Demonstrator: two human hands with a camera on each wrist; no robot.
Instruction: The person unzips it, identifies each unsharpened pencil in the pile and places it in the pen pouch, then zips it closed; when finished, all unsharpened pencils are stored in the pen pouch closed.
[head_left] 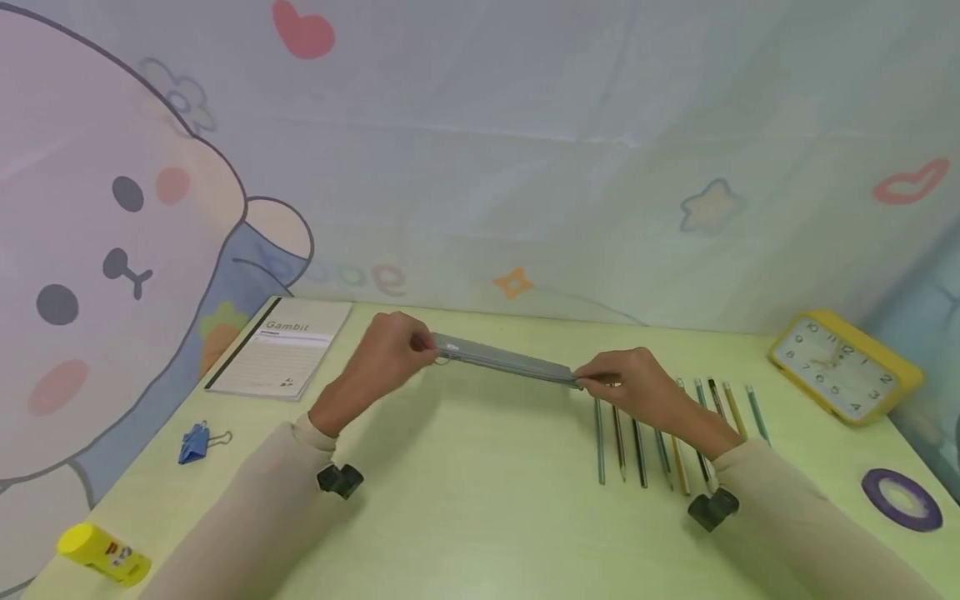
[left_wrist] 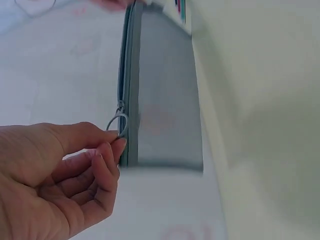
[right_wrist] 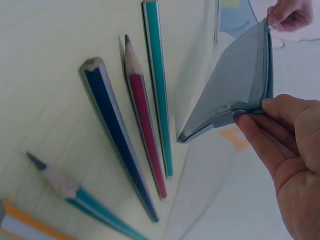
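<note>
And here the slim grey pouch (head_left: pixel 506 360) is hanging in the air above the pale table (head_left: pixel 465 517), tilting down toward its right end! The left hand (head_left: pixel 390 350) is pinching one end, thumb and fingers clamped together on it; the right hand (head_left: pixel 633 383) is gripping the other end just as firmly, hovering over the row of pencils (head_left: pixel 600 442). The head view is showing only a narrow strip of pouch, but the left wrist view is revealing a broad, smooth panel, a zipper (left_wrist: pixel 129 75) running along its edge and a ring pull (left_wrist: pixel 126 120) sitting right at the fingertips. The right wrist view is picking out a crimson pencil (right_wrist: pixel 146 130) up close, while only the head view is taking in the whole yellow clock (head_left: pixel 836 367) and the purple roll (head_left: pixel 872 492).
</note>
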